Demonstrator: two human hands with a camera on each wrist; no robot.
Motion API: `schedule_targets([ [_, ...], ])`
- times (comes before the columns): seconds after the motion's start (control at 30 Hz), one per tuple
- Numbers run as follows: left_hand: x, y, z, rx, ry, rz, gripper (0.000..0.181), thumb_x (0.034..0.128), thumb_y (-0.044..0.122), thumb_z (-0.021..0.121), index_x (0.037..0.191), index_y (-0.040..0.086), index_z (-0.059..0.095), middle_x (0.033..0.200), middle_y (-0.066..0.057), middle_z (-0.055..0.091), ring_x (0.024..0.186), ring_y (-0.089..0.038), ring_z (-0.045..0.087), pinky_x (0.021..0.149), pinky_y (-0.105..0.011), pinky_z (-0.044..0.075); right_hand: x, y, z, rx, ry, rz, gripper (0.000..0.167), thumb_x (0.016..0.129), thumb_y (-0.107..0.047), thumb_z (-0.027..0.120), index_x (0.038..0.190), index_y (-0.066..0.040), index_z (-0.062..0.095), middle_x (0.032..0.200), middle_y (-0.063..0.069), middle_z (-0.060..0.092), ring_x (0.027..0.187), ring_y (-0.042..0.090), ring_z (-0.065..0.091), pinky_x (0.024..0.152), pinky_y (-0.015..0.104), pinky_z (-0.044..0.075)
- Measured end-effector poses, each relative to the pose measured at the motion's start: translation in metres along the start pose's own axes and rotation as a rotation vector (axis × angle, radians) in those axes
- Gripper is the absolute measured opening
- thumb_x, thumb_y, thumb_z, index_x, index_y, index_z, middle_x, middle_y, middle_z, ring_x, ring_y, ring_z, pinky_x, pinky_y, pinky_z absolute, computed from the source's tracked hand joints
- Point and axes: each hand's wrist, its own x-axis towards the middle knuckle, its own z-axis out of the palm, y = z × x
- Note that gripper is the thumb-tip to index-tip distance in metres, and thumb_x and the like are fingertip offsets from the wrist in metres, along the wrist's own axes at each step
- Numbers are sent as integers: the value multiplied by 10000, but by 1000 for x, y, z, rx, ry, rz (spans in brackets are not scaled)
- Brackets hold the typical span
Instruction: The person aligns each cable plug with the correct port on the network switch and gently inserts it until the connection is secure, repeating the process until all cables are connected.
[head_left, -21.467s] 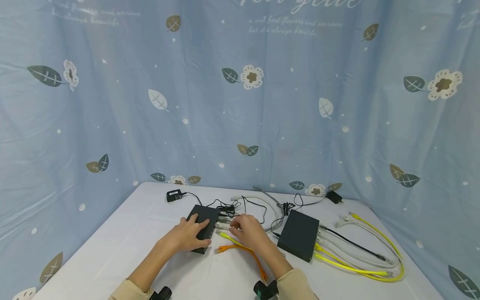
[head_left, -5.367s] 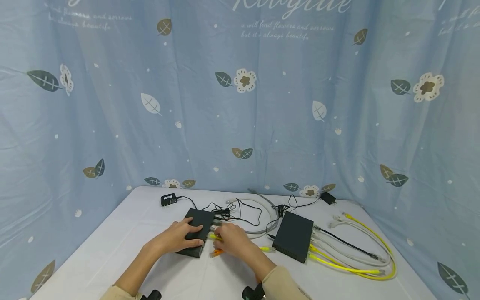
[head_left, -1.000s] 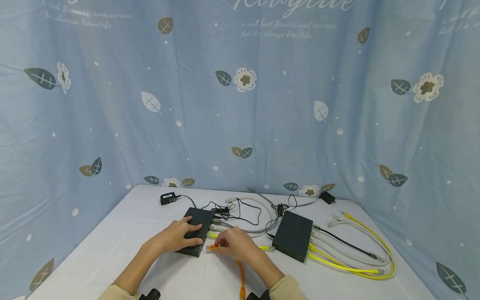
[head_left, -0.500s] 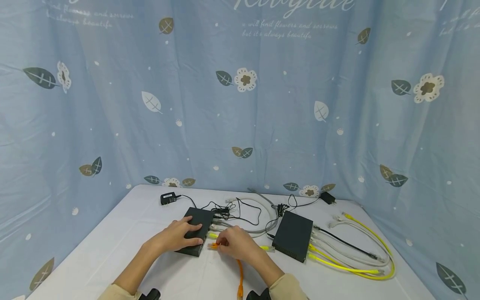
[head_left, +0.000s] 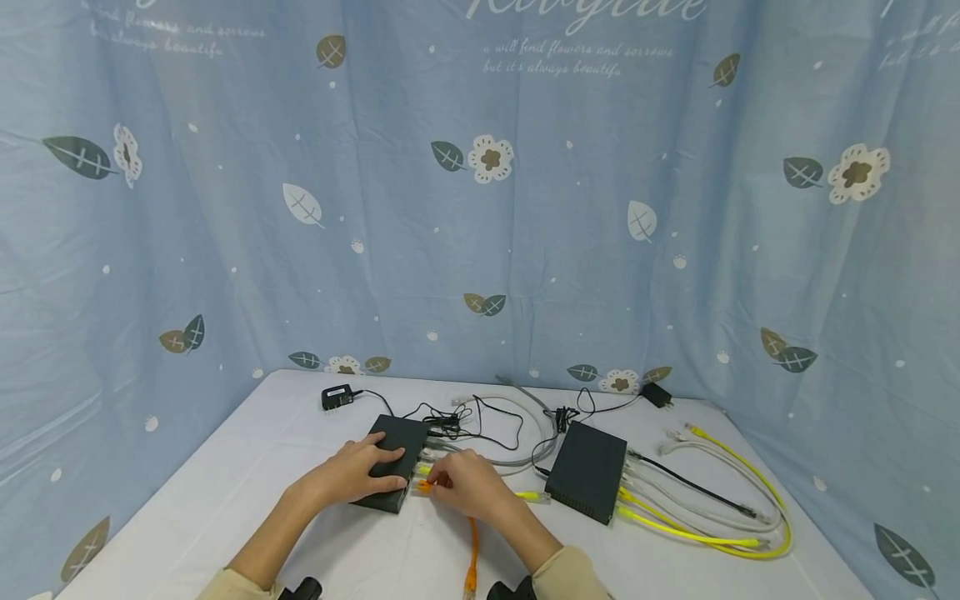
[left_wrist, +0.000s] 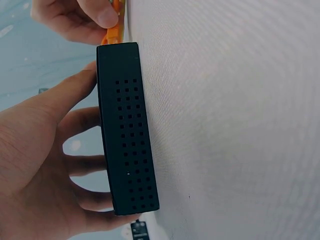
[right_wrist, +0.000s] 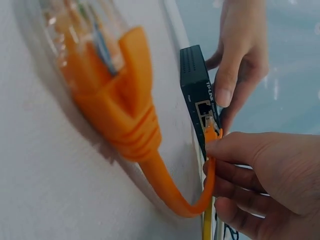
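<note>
My left hand rests on top of a black TP-Link network switch, fingers spread, with the thumb along its port-side edge. My right hand pinches the orange network cable just behind one clear plug. That plug is up against the port face of the switch; how deep it sits I cannot tell. The cable's other plug hangs near the right wrist, large in the right wrist view. A yellow cable and grey cables run from the same port side, beside the orange one.
Another black switch lies to the right, with yellow, white and black cables at its right side. Black power adapters lie toward the back, their cords bundled between the switches. A yellow plug end lies near the right switch.
Over the last second the right hand has brought the orange plug to the port face, and its free end swung left. Earlier, the orange cable lay loose while the hand was at neighbouring cables.
</note>
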Motion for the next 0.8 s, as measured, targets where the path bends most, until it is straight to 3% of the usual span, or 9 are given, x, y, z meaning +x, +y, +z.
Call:
schedule_targets([
  [0.8, -1, 1, -1, -1, 0, 8, 584, 868, 475, 701, 1323, 116, 635, 1477, -327, 399, 1288, -593, 414, 958, -708, 379, 2, -4, 3, -46, 52, -11, 85, 848, -136, 732, 923, -151, 769, 740, -105, 670, 613, -50, 507, 566, 140, 426],
])
